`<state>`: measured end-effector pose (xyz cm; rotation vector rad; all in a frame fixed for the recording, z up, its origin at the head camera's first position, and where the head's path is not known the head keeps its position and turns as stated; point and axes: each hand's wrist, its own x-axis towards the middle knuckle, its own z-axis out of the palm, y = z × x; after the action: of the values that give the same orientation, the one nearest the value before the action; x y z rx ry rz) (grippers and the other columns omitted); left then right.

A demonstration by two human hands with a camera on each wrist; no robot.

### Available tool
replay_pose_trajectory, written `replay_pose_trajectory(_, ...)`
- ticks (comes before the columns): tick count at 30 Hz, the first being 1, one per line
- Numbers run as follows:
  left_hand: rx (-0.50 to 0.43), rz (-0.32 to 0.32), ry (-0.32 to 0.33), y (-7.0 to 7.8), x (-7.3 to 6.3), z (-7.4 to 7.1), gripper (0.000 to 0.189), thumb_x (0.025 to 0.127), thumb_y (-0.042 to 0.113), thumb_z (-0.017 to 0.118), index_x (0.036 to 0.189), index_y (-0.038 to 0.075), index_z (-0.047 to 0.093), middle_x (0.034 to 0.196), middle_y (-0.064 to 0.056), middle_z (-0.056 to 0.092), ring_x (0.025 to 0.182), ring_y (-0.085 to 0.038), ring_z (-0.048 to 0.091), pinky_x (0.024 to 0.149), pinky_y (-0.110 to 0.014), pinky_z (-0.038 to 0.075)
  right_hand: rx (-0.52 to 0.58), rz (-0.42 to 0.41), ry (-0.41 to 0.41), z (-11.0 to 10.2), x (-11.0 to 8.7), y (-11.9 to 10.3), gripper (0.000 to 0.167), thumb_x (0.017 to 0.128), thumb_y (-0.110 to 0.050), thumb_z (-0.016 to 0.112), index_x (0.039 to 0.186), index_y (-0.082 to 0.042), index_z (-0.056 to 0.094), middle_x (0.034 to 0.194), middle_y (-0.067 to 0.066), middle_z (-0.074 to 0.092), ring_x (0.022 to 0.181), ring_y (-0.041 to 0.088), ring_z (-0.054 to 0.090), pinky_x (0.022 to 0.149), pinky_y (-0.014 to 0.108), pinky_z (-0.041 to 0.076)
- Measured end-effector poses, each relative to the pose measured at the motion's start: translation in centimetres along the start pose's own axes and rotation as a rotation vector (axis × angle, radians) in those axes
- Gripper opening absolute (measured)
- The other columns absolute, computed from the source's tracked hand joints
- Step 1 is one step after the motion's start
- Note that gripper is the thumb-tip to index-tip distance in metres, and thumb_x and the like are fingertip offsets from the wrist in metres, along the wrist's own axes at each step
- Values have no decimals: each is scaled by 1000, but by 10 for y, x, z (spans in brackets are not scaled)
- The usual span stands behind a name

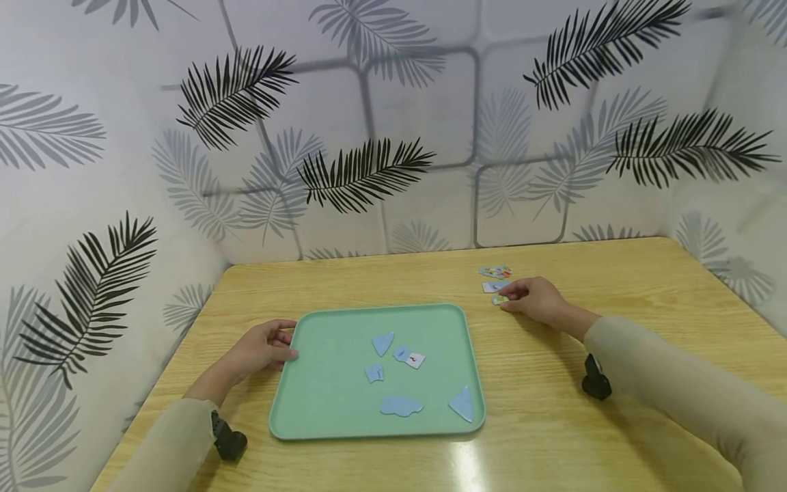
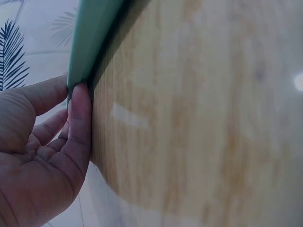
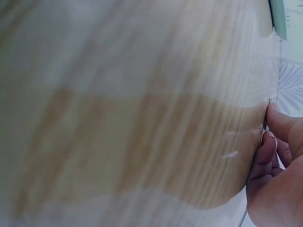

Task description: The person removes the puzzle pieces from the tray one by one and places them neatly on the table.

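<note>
At the left side of a light green tray (image 1: 326, 396), my left hand (image 1: 261, 347) grips the rim between thumb and fingers. The left wrist view has the fingertips (image 2: 80, 101) right at the tray's edge, close over the table. Beyond the tray's right side, my right hand (image 1: 537, 298) pinches a small blue puzzle piece with yellow on it (image 1: 496, 300), low at the tabletop and partly covered by the fingers. Just behind lie a blue-and-white piece (image 1: 492, 287) and a multicoloured piece (image 1: 495, 271). In the right wrist view the thumb (image 3: 279, 120) and fingers meet at a thin edge.
Several flat pieces lie spread in the tray, among them a blue wedge (image 1: 382, 343), a joined blue-and-white pair (image 1: 415, 359), a wavy-edged piece (image 1: 401, 406) and a triangle (image 1: 461, 404). The wooden table (image 1: 541, 417) meets a leaf-patterned wall covering (image 1: 424, 212) behind and at both sides.
</note>
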<state>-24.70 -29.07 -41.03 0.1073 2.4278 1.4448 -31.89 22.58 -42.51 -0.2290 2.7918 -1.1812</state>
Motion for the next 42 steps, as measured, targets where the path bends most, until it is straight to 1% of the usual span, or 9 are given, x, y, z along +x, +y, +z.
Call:
replay_pose_trajectory(5,-2,-2,3,0,0,0,67,88,3,70,145,-4,36,108,-16,54,88,-20,57,71,-35,55,1,8,-5,-2,-2,-1,32,88,-19,74,114,0,69,93,4,61,86,20,50,77,33,39)
replay_pose_trajectory(14,5,7,10,-1,2,0,64,88,1,70,143,-5,38,106,-16,55,86,-19,57,69,-34,55,72,-15,-64,-7,-6,-8,36,88,-13,73,117,6,65,97,8,61,87,18,51,68,24,43)
replay_pose_trajectory(17,9,7,11,-1,1,1,64,88,1,70,143,-5,38,106,-16,55,86,-19,58,69,-34,55,81,-35,-80,-10,-8,-9,38,89,-13,72,119,7,63,99,10,61,89,20,52,69,24,44)
replay_pose_trajectory(20,10,3,13,-1,1,1,64,88,1,70,143,-5,38,106,-16,55,86,-19,58,69,-34,55,83,-47,-98,-11,-9,-10,38,90,-13,71,122,7,61,102,11,61,93,23,53,74,27,46)
replay_pose_trajectory(23,8,4,14,-2,1,1,64,88,1,70,143,-5,38,106,-15,55,85,-19,58,69,-34,56,99,-48,-109,-11,-11,-12,38,91,-13,70,123,6,61,104,12,60,94,23,53,74,27,46)
replay_pose_trajectory(27,12,12,11,-2,2,0,64,88,2,70,143,-5,38,107,-16,55,85,-19,58,69,-35,56,144,-55,-113,-9,-17,-18,36,91,-12,70,122,6,62,102,12,60,91,21,53,72,26,47)
replay_pose_trajectory(31,14,12,10,-3,3,0,64,88,2,71,143,-5,38,107,-16,55,86,-19,58,69,-35,55,174,-64,-136,-6,-24,-24,37,91,-13,70,122,5,62,103,11,60,91,21,53,73,27,47)
replay_pose_trajectory(39,16,5,14,-2,4,-1,64,88,2,70,143,-4,38,106,-16,55,86,-20,57,69,-34,55,282,-123,-222,5,-38,-33,36,90,-7,69,121,8,61,101,10,62,89,19,58,73,26,50)
replay_pose_trajectory(42,21,2,14,-2,3,0,64,88,1,70,143,-5,38,106,-16,55,86,-19,57,69,-34,55,296,-142,-260,10,-45,-37,36,89,-7,70,121,8,61,101,10,62,89,19,58,74,28,50)
